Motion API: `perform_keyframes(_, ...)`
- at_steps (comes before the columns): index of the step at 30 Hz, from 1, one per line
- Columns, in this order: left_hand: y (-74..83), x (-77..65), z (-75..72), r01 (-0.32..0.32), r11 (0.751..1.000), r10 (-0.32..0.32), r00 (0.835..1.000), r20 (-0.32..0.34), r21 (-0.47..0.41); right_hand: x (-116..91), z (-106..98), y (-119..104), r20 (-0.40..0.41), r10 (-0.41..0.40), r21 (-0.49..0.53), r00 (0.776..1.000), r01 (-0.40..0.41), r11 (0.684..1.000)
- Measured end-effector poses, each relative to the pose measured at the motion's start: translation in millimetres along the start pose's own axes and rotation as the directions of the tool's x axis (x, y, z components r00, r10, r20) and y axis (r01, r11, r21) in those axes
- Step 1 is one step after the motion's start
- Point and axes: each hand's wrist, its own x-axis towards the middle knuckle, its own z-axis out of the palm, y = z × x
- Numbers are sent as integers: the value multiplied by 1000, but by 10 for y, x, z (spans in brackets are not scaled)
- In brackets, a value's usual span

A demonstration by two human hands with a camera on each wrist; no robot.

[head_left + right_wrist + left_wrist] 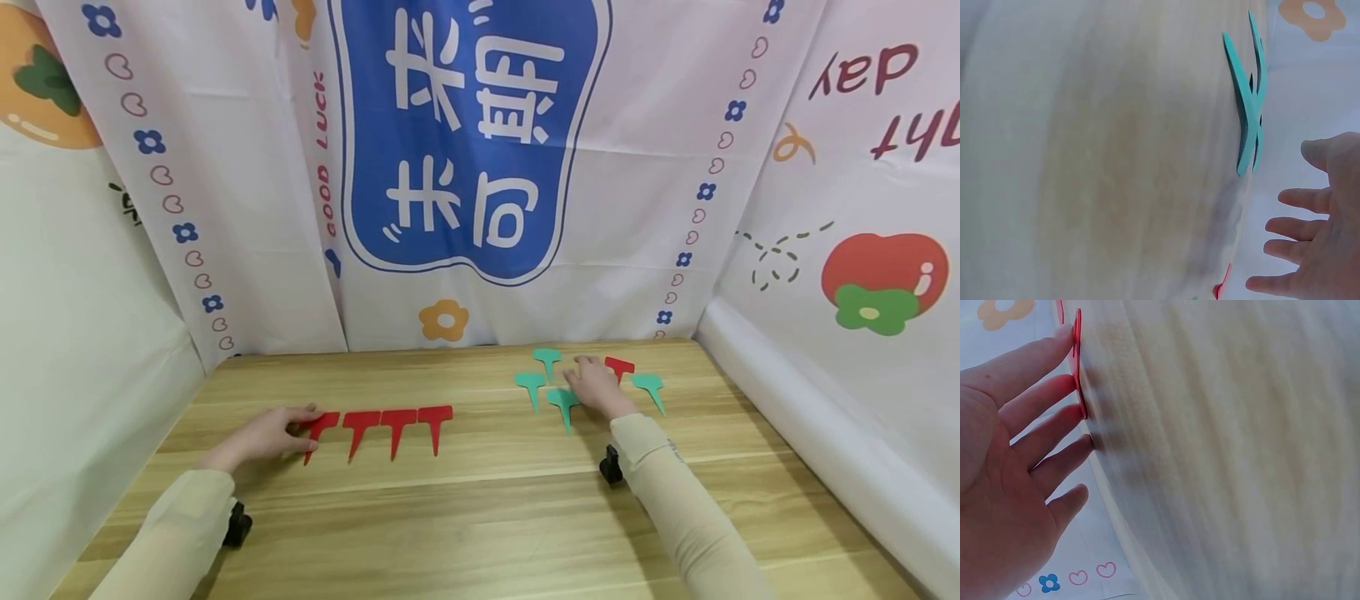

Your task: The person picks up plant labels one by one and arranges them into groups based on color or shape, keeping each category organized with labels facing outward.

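Observation:
Several red T-shaped plant labels (397, 421) lie in a row left of the table's middle, stems toward the near edge. My left hand (266, 433) is at the leftmost red label (324, 422), touching it with its thumb and fingertips; in the left wrist view the fingers (1047, 390) look mostly straight against that label (1079, 369). At the back right, my right hand (597, 387) hovers among several green T-shaped labels (564, 400), fingers spread and holding nothing. One more red label (619, 367) lies just beyond it, partly hidden by the hand.
The wood-grain table (465, 517) ends at a printed cloth backdrop (247, 308), with more cloth along both sides. A green label (648, 385) lies right of my right hand. Black wrist straps or mounts (237, 525) sit under both cream sleeves (693, 517).

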Motion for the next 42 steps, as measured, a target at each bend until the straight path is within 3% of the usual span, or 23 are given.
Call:
perform_keyframes(28, 31, -23, -9, 12, 1000, -12, 1000, -2, -7, 21, -203, 464, 13, 112, -88, 994, -111, 990)
perform_keyframes(42, 26, -27, -15, 33, 999, -33, 999, 8, 10, -35, -331, 524, -17, 176, -181, 984, -176, 968)
